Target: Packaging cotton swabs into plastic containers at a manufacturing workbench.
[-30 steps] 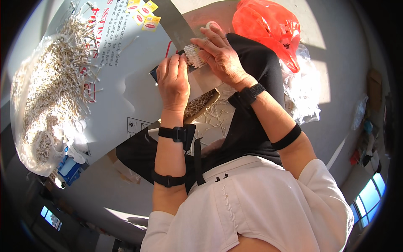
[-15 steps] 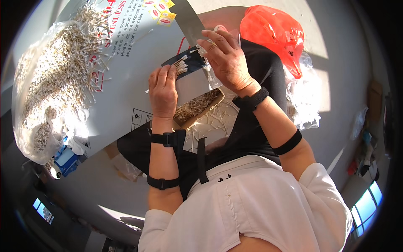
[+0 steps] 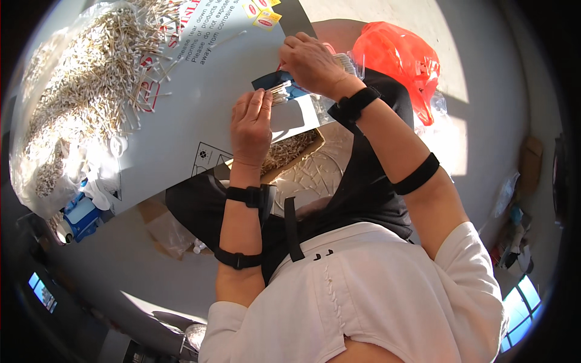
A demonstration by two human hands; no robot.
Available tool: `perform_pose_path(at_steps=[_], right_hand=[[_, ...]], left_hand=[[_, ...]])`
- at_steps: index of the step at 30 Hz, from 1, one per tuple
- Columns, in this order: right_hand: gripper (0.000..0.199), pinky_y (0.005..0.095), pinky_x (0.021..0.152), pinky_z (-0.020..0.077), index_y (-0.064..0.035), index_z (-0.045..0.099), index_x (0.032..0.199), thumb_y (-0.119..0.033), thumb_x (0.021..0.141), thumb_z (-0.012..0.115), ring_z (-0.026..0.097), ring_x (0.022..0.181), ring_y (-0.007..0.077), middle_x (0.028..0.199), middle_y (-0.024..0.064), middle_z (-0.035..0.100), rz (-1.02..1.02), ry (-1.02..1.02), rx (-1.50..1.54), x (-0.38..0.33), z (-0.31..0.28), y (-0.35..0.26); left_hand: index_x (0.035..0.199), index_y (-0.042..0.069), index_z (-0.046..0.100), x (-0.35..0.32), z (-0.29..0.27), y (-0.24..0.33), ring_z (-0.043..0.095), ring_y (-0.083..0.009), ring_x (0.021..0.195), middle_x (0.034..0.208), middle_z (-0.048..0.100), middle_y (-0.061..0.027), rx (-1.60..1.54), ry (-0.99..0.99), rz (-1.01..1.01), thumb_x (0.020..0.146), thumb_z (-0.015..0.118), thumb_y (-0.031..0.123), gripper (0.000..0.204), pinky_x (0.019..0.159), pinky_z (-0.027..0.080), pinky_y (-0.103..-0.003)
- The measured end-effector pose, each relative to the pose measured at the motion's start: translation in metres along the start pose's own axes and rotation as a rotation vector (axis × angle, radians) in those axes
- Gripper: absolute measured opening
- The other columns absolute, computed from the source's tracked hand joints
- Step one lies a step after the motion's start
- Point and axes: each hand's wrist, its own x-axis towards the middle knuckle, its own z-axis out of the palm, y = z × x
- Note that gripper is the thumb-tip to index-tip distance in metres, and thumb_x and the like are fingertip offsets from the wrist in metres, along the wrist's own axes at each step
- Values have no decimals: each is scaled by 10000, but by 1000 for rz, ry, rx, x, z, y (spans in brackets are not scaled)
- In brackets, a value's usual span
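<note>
My left hand point(image 3: 251, 130) is closed around a small bundle of cotton swabs point(image 3: 280, 92), their tips pointing right over a dark blue sheet point(image 3: 261, 82) on the table. Just beyond it, my right hand point(image 3: 311, 63) is closed, fingers curled downward over the sheet's far side. What those fingers hold, if anything, is hidden. Beside the right wrist, a clear container point(image 3: 359, 63) with white swabs in it is partly covered by the hand. Below the table edge sits an open cardboard box point(image 3: 316, 145) of loose swabs.
A big heap of cotton swabs point(image 3: 91, 85) spills from a clear plastic bag point(image 3: 24, 175) on the left of the printed table point(image 3: 212, 97). Small yellow-and-white packets point(image 3: 266, 19) lie at the far edge. A red plastic bag point(image 3: 393, 57) stands at right. Loose swabs lie near my lap.
My right hand has moved up and left, its spread fingers now curling down, and the clear container shows beside its wrist. My left hand still grips the swab bundle. The view has shifted slightly.
</note>
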Motion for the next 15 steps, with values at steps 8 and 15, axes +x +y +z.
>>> perform_pose_path(at_steps=[8, 15], right_hand=[[58, 383, 876, 473, -42, 654, 874, -71, 866, 605, 582, 1005, 267, 967, 84, 630, 43, -185, 374, 15, 7, -25], [274, 305, 1053, 405, 24, 602, 1226, -52, 983, 502, 532, 1240, 211, 1316, 118, 587, 360, 264, 982, -28, 15, -42]], left_hand=[[1266, 4, 598, 0, 0, 4, 541, -307, 1195, 1320, 568, -128, -63, -75, -111, 854, 690, 142, 444, 1029, 435, -416], [1487, 28, 345, 9, 3, 21, 257, -359, 1457, 1564, 288, -196, 92, -290, -245, 891, 636, 369, 745, 1177, 193, -508]])
